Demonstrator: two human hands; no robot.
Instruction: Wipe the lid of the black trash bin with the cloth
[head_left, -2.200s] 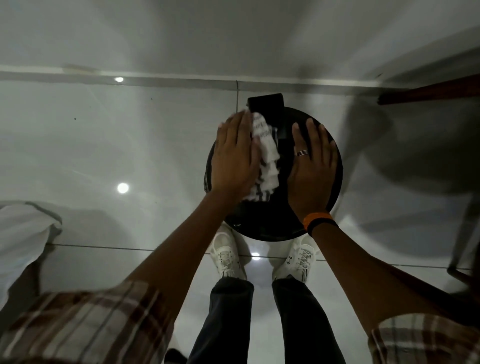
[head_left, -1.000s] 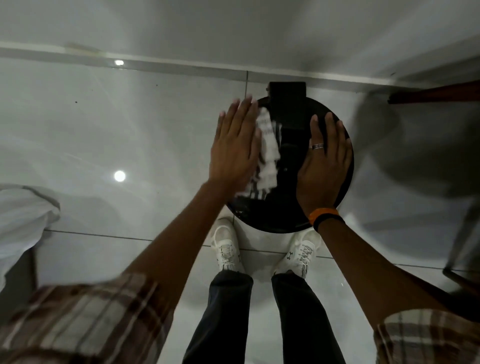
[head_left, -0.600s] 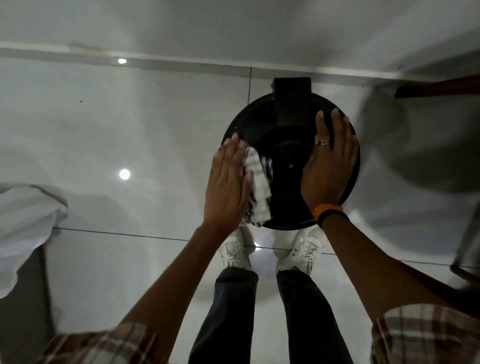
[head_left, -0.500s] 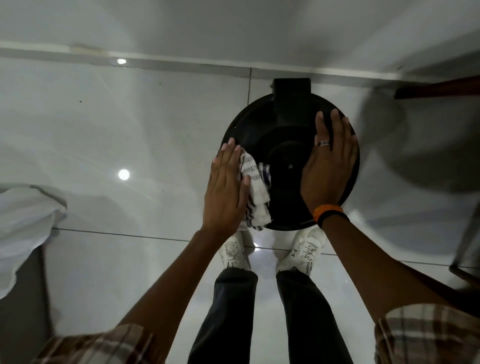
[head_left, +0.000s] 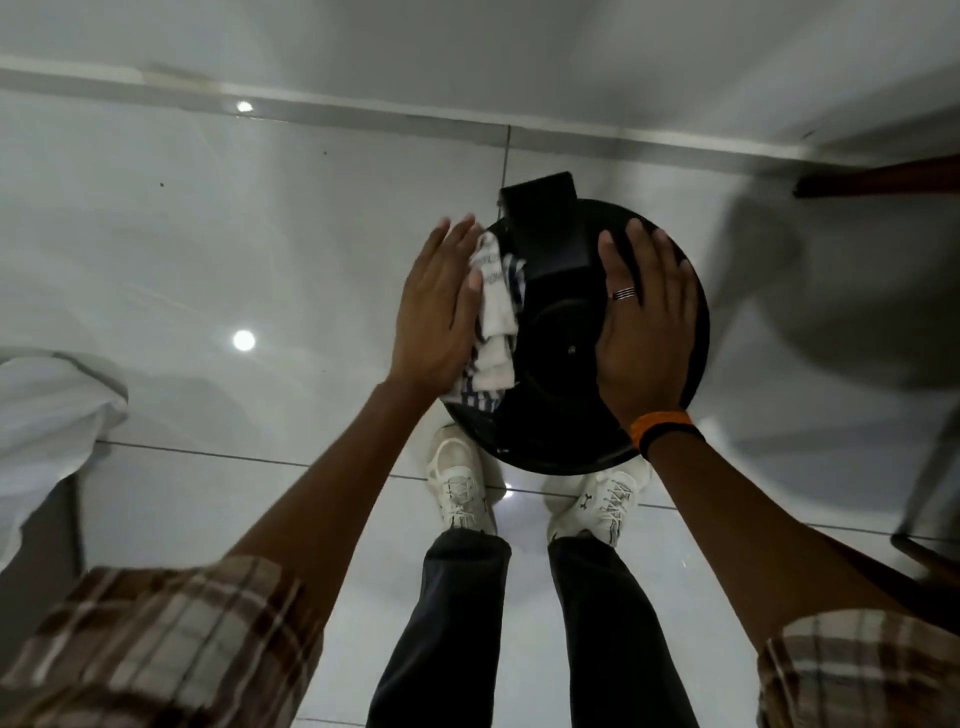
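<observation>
White fabric (head_left: 47, 415) bundled at far left edge, on glossy tile floor (head_left: 208, 234). Next, my left hand (head_left: 439, 306): flat, fingers extended, palm pressing the cloth (head_left: 493, 322) onto the lid's left side; not gripping it, cloth pinned under palm w/ striped part showing at thumb side. Lid (head_left: 561, 415) is round, black, closed atop bin, directly ahead of my shoes (head_left: 460, 493). Hinge block (head_left: 548, 228) at far rim. Right hand (head_left: 641, 322): open, flat on lid's right half, holding nothing; ring and orange wristband (head_left: 657, 423) noted.
</observation>
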